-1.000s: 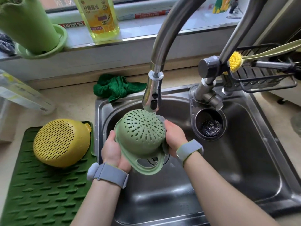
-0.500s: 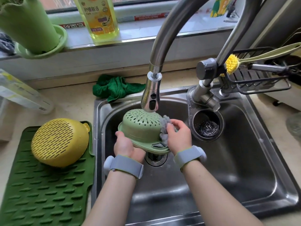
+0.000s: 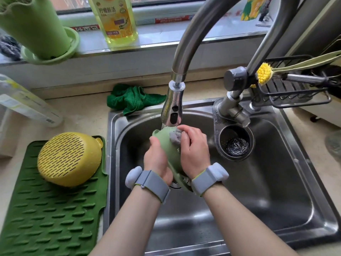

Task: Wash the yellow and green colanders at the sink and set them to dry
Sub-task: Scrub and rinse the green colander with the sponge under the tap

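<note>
Over the steel sink (image 3: 276,191), my left hand (image 3: 156,159) grips the green colander (image 3: 168,145) by its side, tilted on edge under the running faucet head (image 3: 172,111). My right hand (image 3: 193,150) holds a grey scrubbing cloth (image 3: 176,138) against the colander's outer wall. Both hands cover most of the colander. The yellow colander (image 3: 69,159) lies upside down on the green drying mat (image 3: 46,218), left of the sink.
A steel scourer (image 3: 237,146) sits in the sink's round caddy. A green rag (image 3: 132,98) lies behind the sink. A dish soap bottle (image 3: 114,19) and a green cup holder (image 3: 36,28) stand on the windowsill. A wire rack (image 3: 295,91) with a yellow brush (image 3: 264,73) stands at right.
The green colander has turned from dome-up to on edge between my hands. My right hand has slid the grey cloth up over its outer wall. The yellow colander has not moved.
</note>
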`<move>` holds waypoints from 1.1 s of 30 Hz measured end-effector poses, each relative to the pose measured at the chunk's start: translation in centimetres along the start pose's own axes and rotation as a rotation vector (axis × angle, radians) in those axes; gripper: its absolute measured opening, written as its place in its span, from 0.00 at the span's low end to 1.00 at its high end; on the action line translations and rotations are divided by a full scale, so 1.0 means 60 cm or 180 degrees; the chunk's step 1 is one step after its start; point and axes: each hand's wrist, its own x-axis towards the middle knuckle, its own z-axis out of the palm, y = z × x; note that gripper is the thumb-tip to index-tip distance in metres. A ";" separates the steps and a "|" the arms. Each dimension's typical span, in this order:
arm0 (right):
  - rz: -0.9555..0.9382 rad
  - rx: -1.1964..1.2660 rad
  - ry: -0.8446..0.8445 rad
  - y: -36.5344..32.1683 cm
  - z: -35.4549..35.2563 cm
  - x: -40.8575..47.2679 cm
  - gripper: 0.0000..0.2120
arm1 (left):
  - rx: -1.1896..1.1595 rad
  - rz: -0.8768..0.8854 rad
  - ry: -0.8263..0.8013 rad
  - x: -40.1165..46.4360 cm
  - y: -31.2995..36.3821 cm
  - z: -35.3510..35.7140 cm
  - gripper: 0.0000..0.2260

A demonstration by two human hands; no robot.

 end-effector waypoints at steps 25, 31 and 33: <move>-0.0912 -0.0111 -0.1449 -0.001 0.025 -0.015 0.16 | 0.1541 0.0687 -0.0088 0.005 0.025 -0.069 0.25; 0.0212 -0.0716 -0.1612 0.022 0.048 0.062 0.17 | 0.1751 0.0860 -0.0116 0.019 0.027 -0.077 0.22; -0.0200 -0.0162 -0.1376 0.002 0.039 0.037 0.13 | 0.1930 0.0936 -0.0080 0.026 0.035 -0.081 0.22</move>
